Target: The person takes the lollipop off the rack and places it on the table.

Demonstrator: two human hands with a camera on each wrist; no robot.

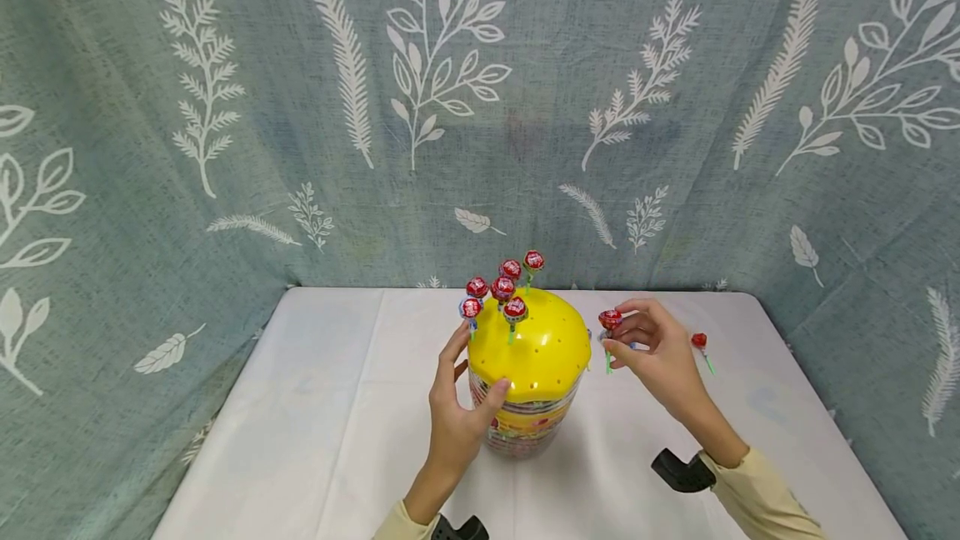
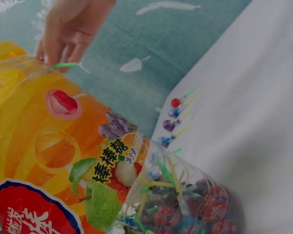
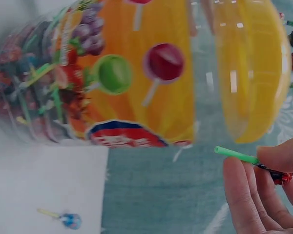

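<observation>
A clear candy jar with a printed orange label stands on the table under a domed yellow lid dotted with small holes. Several red-wrapped lollipops stick up from the lid's left and back. My left hand grips the jar's upper left side, thumb across the lid's front edge. To the right of the lid, my right hand pinches a red lollipop with its green stick pointing down in the head view. More lollipops fill the jar's bottom.
One red lollipop lies on the white table right of my right hand. In the left wrist view, several lollipops form a row there. A blue-wrapped lollipop shows in the right wrist view. A leaf-patterned curtain hangs behind.
</observation>
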